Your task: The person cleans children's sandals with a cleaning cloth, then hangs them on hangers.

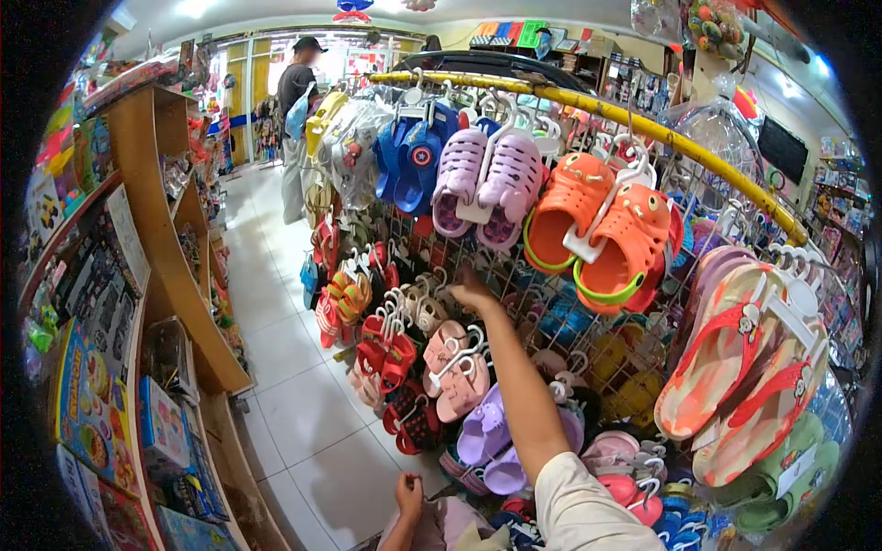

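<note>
My right hand point(473, 292) reaches out to the wire grid of a shoe rack, beside beige sandals point(424, 308) on hangers. Its fingers are dark and blurred, so what they touch cannot be made out. Below that arm hang pink slippers point(457, 370) and lilac clogs point(484, 432). My left hand point(409, 494) is low in front of me, fingers curled in, with nothing visible in it. Above the right hand, purple clogs point(511, 174), orange clogs point(634, 239) and blue clogs point(415, 156) hang along the rack. Red-strapped flip-flops point(735, 358) hang at the right.
A yellow bar point(643, 129) runs along the rack's top. Wooden shelves point(152, 230) with boxed toys point(96, 395) stand on the left. A white tiled aisle point(294, 395) lies between shelves and rack. A person point(296, 119) stands at the aisle's far end.
</note>
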Tool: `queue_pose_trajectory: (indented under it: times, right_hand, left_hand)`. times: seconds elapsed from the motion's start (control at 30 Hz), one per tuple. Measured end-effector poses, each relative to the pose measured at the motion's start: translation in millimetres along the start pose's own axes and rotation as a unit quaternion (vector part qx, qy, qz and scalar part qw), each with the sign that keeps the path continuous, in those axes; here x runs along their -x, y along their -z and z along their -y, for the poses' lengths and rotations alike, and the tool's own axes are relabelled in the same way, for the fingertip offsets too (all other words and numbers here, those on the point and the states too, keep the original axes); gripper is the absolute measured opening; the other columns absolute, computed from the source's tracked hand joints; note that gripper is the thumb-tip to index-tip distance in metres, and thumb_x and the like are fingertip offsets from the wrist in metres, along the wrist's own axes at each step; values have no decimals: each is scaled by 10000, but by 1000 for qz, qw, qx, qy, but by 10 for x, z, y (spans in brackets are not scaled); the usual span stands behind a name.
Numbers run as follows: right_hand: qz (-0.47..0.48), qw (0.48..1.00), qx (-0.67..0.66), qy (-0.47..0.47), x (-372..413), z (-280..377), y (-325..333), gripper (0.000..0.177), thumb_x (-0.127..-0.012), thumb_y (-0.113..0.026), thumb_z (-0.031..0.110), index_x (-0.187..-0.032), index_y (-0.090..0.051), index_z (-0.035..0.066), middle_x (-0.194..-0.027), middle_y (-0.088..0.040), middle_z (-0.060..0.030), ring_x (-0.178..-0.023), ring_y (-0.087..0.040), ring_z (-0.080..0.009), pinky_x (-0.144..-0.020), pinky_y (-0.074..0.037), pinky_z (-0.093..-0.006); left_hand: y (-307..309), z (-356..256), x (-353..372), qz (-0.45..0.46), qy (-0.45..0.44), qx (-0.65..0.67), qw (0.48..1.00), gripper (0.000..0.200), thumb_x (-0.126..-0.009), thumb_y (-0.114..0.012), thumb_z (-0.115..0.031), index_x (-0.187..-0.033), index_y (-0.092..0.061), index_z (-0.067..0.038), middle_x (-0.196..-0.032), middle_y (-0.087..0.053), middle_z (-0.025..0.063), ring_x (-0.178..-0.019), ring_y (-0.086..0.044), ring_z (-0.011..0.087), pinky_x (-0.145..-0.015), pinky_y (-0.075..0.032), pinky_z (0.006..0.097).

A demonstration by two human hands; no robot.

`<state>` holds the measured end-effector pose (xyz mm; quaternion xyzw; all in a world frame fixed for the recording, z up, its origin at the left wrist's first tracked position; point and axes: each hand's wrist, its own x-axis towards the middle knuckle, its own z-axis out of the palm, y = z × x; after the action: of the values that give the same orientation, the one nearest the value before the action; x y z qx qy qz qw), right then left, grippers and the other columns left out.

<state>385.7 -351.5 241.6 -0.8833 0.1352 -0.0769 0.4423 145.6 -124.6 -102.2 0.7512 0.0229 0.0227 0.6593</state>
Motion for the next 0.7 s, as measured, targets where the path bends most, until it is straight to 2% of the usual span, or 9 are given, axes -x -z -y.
queue_pose_trajectory:
  times: [0.13, 0.27, 0.37, 0.43, 0.47, 0.5, 0.6, 0.67, 0.7]
  right_hand:
    - [327, 931, 155, 43, 617, 530, 201, 636, -831, -646, 374, -1324, -403, 55, -1153, -566, -167, -936, -602, -232, -666, -573, -377]
    - [356, 879, 114, 297, 1522, 1350, 601, 531, -846, -644, 431, -1180, -530, 36, -1010, -637, -142, -894, -616, -216, -719, -519, -337]
    - [188, 866, 36, 462, 1892, 1888, 878, 376, -841, -649, 317, -1008, -588, -14, -857, -658, -129, -752, -633, -189, -695, -503, -327]
    - [2, 867, 15, 498, 1838, 2183, 1039, 304, -826, -647, 265, -946, -617, -13, -791, -659, -139, -704, -639, -196, -656, -500, -326]
    - [-69, 855, 2, 514, 1761, 2332, 1154, 238, -854, -661, 223, -998, -633, 36, -791, -641, -40, -641, -590, -79, -582, -478, -230]
    - [-151, 809, 34, 568, 1480, 2478, 1332, 241, -845, -667, 221, -997, -636, 37, -804, -653, -41, -651, -596, -78, -588, -493, -240]
    - [-263, 869, -25, 418, 1598, 3192, 1703, 155, -859, -551, 96, -888, -600, -49, -842, -669, -179, -668, -626, -195, -655, -534, -283]
    - [-366, 798, 48, 477, 1092, 3519, 2132, 181, -841, -574, 98, -882, -605, -76, -809, -670, -186, -670, -640, -194, -636, -532, -301]
    - [-346, 825, 74, 441, 829, 3706, 2297, 191, -828, -585, 94, -895, -614, -83, -800, -668, -192, -693, -648, -193, -632, -528, -318]
  left_hand:
    - [46, -754, -366, -54, -63, 78, 994, 60, -879, -557, -73, -836, -560, -32, -774, -595, 43, -709, -558, 120, -663, -451, 265]
    - [95, -1541, -731, -53, -135, 230, 962, 49, -892, -515, -27, -849, -533, -40, -820, -574, 22, -749, -527, 97, -704, -431, 238]
    - [92, -2182, -1031, -15, -190, 310, 931, 60, -869, -492, 19, -861, -508, -38, -905, -563, 49, -832, -522, 125, -773, -416, 246]
    - [115, -2792, -1293, -35, -395, 246, 884, 88, -829, -505, 39, -881, -502, -32, -966, -558, 87, -887, -530, 188, -836, -413, 290]
    - [145, -3143, -1404, -74, -443, 197, 872, 109, -808, -519, 43, -890, -505, -27, -986, -561, 104, -916, -535, 215, -861, -408, 314]
    - [188, -3498, -1490, -111, -485, 144, 855, 134, -788, -533, 47, -900, -508, -22, -1007, -564, 121, -945, -539, 242, -887, -402, 337]
    - [236, -4434, -1717, -63, -527, 199, 824, 139, -774, -570, 36, -896, -535, -20, -1056, -582, 146, -1002, -547, 260, -909, -397, 357]
    - [216, -4860, -1863, -82, -564, 152, 807, 147, -766, -605, 11, -899, -559, -30, -1053, -608, 143, -996, -554, 267, -894, -404, 360]
    - [204, -5036, -1910, -62, -578, 158, 798, 153, -756, -615, 13, -892, -566, -38, -1042, -619, 133, -974, -558, 264, -875, -409, 354]
